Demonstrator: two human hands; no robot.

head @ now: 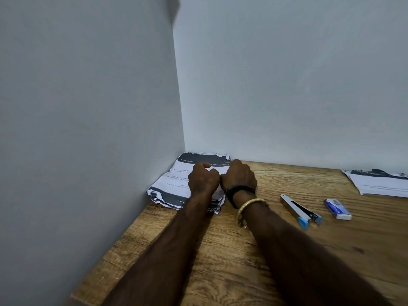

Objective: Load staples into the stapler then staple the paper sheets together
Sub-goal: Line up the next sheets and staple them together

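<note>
A stack of printed paper sheets (176, 175) with torn dark edges lies in the far left corner of the wooden table (220, 250), against the walls. Both hands rest on top of this stack. My left hand (202, 178) has its fingers curled on the sheets. My right hand (239, 175), with a black band and gold bangle on the wrist, is curled at the stack's right edge; whether either hand pinches the paper is hidden. A silver stapler (300, 209) with blue ends lies to the right, untouched. A small blue and white staple box (337, 209) lies beside it.
A second pile of printed sheets (379, 182) lies at the far right by the wall. Grey walls close off the table on the left and at the back. The table's near left edge (106, 261) runs diagonally.
</note>
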